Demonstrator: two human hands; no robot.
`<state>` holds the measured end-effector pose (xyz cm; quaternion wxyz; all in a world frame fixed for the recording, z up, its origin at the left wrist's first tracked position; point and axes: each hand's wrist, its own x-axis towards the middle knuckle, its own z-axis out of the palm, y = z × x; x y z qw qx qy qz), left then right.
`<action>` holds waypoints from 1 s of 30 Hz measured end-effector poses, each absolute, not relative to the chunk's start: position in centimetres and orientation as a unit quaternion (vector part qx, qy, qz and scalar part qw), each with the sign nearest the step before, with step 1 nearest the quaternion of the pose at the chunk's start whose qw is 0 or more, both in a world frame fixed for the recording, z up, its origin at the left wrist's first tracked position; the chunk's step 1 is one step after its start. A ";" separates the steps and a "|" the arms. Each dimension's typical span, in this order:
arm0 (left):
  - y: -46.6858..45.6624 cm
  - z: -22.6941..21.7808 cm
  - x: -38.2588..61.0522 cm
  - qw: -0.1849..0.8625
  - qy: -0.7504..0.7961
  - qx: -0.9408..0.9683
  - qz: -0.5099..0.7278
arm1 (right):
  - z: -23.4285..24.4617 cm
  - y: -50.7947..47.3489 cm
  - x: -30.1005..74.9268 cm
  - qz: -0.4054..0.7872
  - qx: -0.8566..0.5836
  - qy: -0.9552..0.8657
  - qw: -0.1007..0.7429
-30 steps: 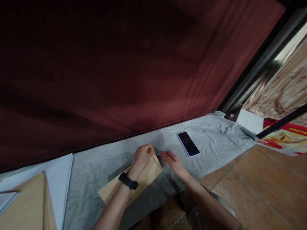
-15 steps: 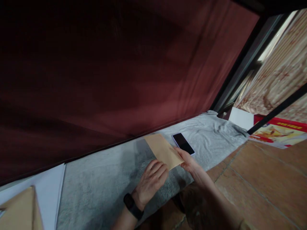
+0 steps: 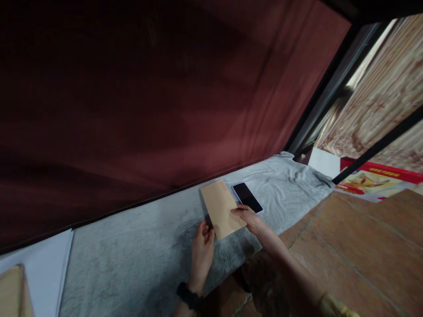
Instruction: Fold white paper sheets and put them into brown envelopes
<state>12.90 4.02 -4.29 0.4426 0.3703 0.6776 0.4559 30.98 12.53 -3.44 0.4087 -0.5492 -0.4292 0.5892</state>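
A brown paper envelope point(image 3: 220, 207) lies flat on the grey cloth point(image 3: 139, 251), just left of a black phone point(image 3: 247, 197) with a pale rim. My right hand point(image 3: 248, 217) rests on the envelope's near right edge with fingers stretched out. My left hand point(image 3: 202, 248), a black watch on its wrist, is at the envelope's near left corner, fingertips touching it, fingers loosely curled.
A dark red curtain point(image 3: 148, 101) hangs behind the cloth. White sheets point(image 3: 42, 268) and a brown box corner point(image 3: 13, 293) lie at the left. Terracotta floor tiles point(image 3: 357, 251), a white box point(image 3: 325, 162) and a red printed package point(image 3: 373, 178) are on the right.
The envelope was moved from under my left hand to the right and laid flat beside the phone. My left hand followed to its near corner; the camera swung right.
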 end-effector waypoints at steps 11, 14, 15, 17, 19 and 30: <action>5.2 -3.6 14.1 0.577 0.608 0.257 0.481 | -3.1 13.9 33.1 0.343 -0.645 -0.546 0.412; 5.2 -3.4 13.8 0.571 0.611 0.261 0.483 | -3.2 13.8 34.3 0.149 -0.703 -0.617 0.322; 5.3 -3.4 13.7 0.568 0.612 0.263 0.483 | -3.4 13.7 34.5 0.120 -0.721 -0.620 0.285; 5.5 -3.4 13.7 0.562 0.614 0.269 0.485 | -3.8 13.5 34.8 0.104 -0.747 -0.619 0.218; 5.6 -3.5 13.8 0.556 0.615 0.275 0.486 | -4.2 13.4 34.8 0.113 -0.757 -0.620 0.172; 6.5 -4.7 15.8 0.547 0.618 0.300 0.479 | -4.2 13.9 35.5 0.100 -0.760 -0.628 0.133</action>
